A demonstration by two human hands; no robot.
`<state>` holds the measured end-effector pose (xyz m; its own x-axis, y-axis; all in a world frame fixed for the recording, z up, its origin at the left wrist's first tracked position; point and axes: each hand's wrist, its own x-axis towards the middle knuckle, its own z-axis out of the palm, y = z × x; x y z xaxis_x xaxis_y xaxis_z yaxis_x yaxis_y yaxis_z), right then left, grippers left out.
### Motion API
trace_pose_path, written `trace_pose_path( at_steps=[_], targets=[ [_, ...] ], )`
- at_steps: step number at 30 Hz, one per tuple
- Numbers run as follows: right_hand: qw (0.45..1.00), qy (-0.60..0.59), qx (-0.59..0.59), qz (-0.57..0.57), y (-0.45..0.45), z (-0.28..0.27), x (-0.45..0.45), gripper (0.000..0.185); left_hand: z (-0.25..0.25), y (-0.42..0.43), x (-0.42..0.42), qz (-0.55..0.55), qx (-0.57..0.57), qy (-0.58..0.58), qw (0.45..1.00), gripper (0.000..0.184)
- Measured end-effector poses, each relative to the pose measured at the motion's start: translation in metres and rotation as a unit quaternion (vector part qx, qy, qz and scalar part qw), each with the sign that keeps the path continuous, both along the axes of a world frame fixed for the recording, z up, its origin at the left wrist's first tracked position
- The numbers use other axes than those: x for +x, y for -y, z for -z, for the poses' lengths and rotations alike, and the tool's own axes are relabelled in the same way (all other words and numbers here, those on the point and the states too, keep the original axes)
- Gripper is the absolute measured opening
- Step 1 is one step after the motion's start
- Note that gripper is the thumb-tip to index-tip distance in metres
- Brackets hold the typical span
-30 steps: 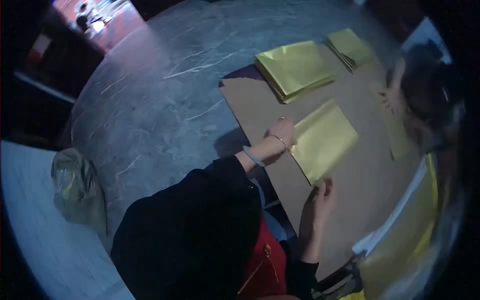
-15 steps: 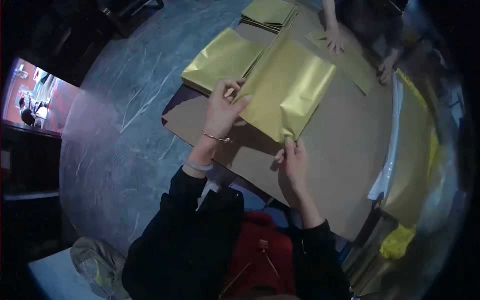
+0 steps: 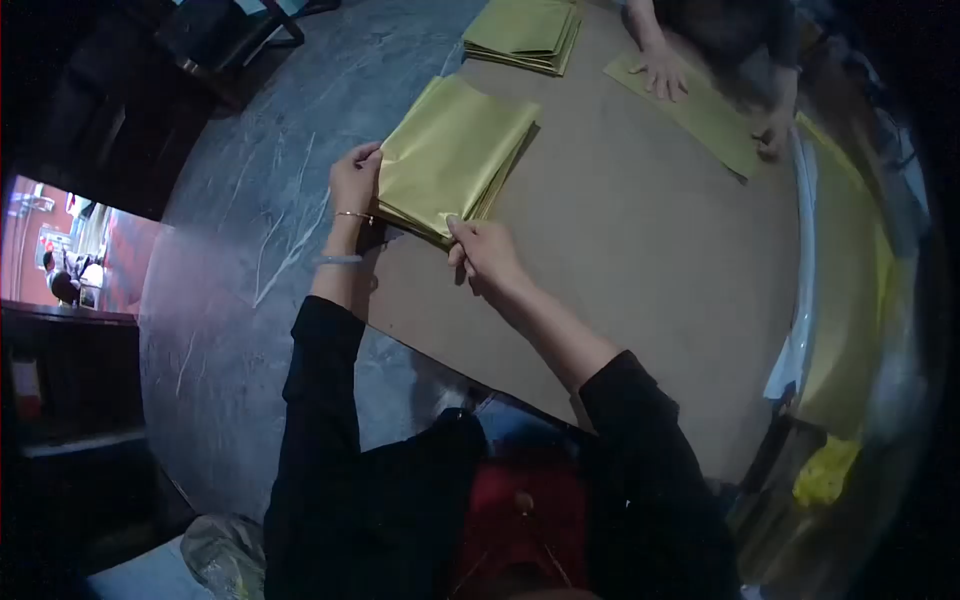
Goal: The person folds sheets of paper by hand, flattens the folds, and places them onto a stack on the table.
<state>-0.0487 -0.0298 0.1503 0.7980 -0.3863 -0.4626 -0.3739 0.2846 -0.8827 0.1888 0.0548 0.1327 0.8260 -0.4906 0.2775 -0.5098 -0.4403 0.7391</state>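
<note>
A gold paper sheet (image 3: 455, 140) lies over a stack of gold sheets (image 3: 490, 195) at the left side of the brown tabletop. My left hand (image 3: 354, 182) is closed on the sheet's left edge, with its fingertips curled together. My right hand (image 3: 486, 252) pinches the near right corner between thumb and bent fingers, where the paper creases. Most of the stack is hidden under the top sheet; its layered edges show at the right and front.
Another gold stack (image 3: 522, 35) stands at the table's far edge. Across the table, a person's hands (image 3: 662, 72) press a folded gold strip (image 3: 700, 120). Large gold sheets (image 3: 845, 290) and white plastic (image 3: 785, 365) line the right side. The brown tabletop (image 3: 640, 270) has a rounded edge.
Both my hands have moved left with the gold sheet, from the middle of the table onto the left stack. The other person's hands stay on the strip.
</note>
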Motion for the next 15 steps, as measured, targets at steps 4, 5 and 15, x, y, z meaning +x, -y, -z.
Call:
trace_pose_path(
  at_steps=[4, 5, 15],
  targets=[
    [0.999, 0.014, -0.039, 0.025, 0.000, 0.005, 0.003, 0.040, 0.025, 0.005, 0.005, -0.039, -0.081, -0.026, 0.996, 0.028],
    [0.998, 0.011, -0.058, 0.020, 0.001, 0.006, 0.004, 0.040, 0.032, 0.002, 0.016, -0.036, -0.052, -0.029, 0.998, 0.025],
    [0.986, 0.015, -0.167, -0.008, 0.011, 0.016, 0.005, 0.047, 0.031, -0.002, 0.019, -0.013, -0.041, 0.015, 0.999, 0.028]
  ],
)
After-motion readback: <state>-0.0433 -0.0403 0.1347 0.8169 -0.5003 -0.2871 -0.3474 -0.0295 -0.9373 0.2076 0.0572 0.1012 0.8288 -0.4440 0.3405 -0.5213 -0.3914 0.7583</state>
